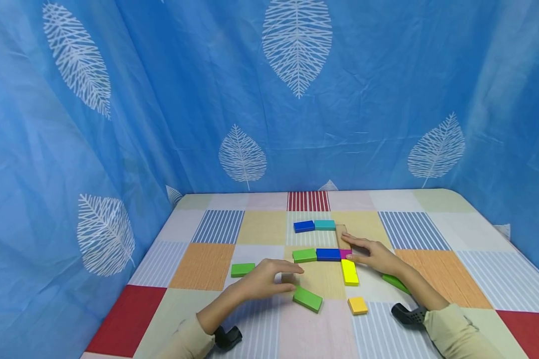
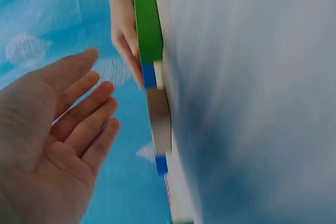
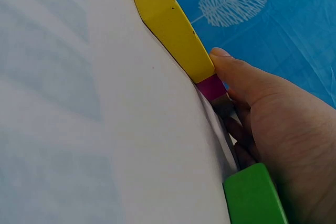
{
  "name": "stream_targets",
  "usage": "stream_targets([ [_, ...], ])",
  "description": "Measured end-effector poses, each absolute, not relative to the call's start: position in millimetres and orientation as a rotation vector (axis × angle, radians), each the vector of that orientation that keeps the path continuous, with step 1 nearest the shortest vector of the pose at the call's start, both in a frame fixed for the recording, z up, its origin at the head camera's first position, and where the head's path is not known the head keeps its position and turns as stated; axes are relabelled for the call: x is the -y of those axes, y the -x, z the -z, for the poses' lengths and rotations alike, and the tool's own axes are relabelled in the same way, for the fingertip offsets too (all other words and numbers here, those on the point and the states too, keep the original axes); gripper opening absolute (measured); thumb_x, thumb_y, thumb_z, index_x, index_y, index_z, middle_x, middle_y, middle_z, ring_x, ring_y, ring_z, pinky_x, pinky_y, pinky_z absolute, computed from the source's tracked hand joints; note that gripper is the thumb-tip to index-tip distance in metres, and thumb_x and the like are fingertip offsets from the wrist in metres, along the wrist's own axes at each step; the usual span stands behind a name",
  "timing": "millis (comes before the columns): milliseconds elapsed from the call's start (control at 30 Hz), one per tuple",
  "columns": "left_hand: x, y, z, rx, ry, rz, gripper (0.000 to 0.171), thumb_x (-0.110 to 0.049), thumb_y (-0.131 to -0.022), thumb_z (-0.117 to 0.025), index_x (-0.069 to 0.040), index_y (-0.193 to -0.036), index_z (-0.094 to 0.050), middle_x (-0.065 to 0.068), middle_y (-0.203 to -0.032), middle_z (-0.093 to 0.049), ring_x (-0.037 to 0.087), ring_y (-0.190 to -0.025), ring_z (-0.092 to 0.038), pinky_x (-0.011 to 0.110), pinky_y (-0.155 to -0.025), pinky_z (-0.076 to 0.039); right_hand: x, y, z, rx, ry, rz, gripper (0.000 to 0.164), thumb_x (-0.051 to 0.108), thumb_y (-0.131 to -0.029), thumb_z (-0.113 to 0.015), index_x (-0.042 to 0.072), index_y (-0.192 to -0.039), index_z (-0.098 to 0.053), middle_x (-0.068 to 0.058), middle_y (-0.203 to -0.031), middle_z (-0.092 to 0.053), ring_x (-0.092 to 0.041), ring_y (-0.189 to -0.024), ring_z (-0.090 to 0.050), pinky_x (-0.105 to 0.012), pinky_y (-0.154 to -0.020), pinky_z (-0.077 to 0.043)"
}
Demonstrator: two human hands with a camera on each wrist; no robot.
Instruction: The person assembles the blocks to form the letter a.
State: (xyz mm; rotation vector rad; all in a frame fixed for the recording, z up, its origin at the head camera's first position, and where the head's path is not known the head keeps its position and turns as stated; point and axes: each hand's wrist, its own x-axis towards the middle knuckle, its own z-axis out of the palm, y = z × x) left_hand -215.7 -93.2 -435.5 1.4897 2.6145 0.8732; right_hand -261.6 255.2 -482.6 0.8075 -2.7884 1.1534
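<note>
My right hand touches the right side of a row of blocks, its index finger at a plain wooden block and its thumb by a magenta block. A yellow block adjoins the magenta one on the near side. In the right wrist view, the thumb reaches to where the yellow block meets the magenta block. My left hand hovers with relaxed fingers, holding nothing, near a tilted green block. The left wrist view shows its palm and spread thumb.
Green and blue blocks continue the row leftward. Farther back lie a dark blue block and a teal block. Loose are a green block, an orange block, and a green block partly under the right forearm.
</note>
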Motion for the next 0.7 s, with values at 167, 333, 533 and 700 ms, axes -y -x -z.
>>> stream_targets([
  [167,117,224,434,-2.754,-1.38,-0.974,0.036,-0.021,-0.086,-0.067,-0.008,-0.12,-0.062,0.001,-0.12,-0.06,0.015,-0.114,-0.053,0.031,-0.095,-0.043,-256,261,483,2.782,-0.818,-1.152,0.06,0.037,-0.087,-0.062,0.011,-0.139,-0.044,-0.012,-0.142,-0.038,-0.037,-0.13,-0.032,-0.056,-0.1,-0.03],
  [333,146,233,440,-2.843,-1.225,-1.032,0.04,-0.026,-0.086,-0.067,-0.009,-0.122,-0.061,0.003,-0.122,-0.06,0.018,-0.114,-0.054,0.035,-0.092,-0.046,-257,261,483,2.78,-0.825,-1.146,0.061,0.036,-0.088,-0.062,0.011,-0.139,-0.043,-0.013,-0.143,-0.037,-0.037,-0.13,-0.032,-0.056,-0.099,-0.03],
  [533,177,243,449,-2.835,-1.102,-1.107,0.047,-0.031,-0.082,-0.07,-0.009,-0.122,-0.061,0.004,-0.121,-0.06,0.022,-0.114,-0.053,0.041,-0.091,-0.046,-256,261,482,2.78,-0.833,-1.148,0.06,0.036,-0.088,-0.062,0.01,-0.139,-0.043,-0.013,-0.143,-0.037,-0.037,-0.13,-0.032,-0.056,-0.1,-0.03],
  [700,190,247,456,-2.83,-1.099,-0.994,0.054,-0.038,-0.078,-0.072,-0.01,-0.123,-0.06,0.003,-0.119,-0.061,0.02,-0.111,-0.055,0.037,-0.09,-0.047,-256,261,482,2.78,-0.832,-1.141,0.06,0.036,-0.087,-0.062,0.01,-0.139,-0.043,-0.013,-0.142,-0.038,-0.037,-0.13,-0.032,-0.056,-0.1,-0.03],
])
